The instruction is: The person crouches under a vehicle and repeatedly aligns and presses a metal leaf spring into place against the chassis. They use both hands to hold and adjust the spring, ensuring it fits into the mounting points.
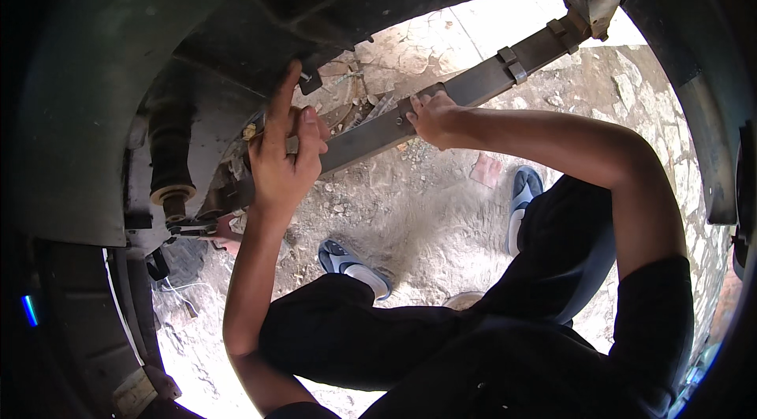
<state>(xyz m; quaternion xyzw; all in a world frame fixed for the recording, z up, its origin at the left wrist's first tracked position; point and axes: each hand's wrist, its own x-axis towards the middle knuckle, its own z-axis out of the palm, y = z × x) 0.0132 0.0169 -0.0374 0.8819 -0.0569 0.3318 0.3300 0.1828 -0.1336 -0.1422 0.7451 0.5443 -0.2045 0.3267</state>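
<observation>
"Where's the long metal bar?"

"In front of me, slanting above the ground, from its left end away to its right end. Two metal clips sit toward that right end, which meets a bracket."

"And your right hand?"

"On the bar, near the middle of its length, fingers bent against it. I can't tell whether they close around it."

"Your left hand?"

"Raised nearer the bar's left end, forefinger stretched out, the others loosely curled and apart. That fingertip is just beside a small dark tab at the edge of a dark panel; I can't tell if they touch."

"What's around there?"

"A black cylinder stands upright to the left. Below it, by the bar's left end, another person's hand shows, partly hidden; what it grips is unclear."

"And underneath?"

"My sandals are well apart on the ground. A reddish scrap lies near the right one."
</observation>
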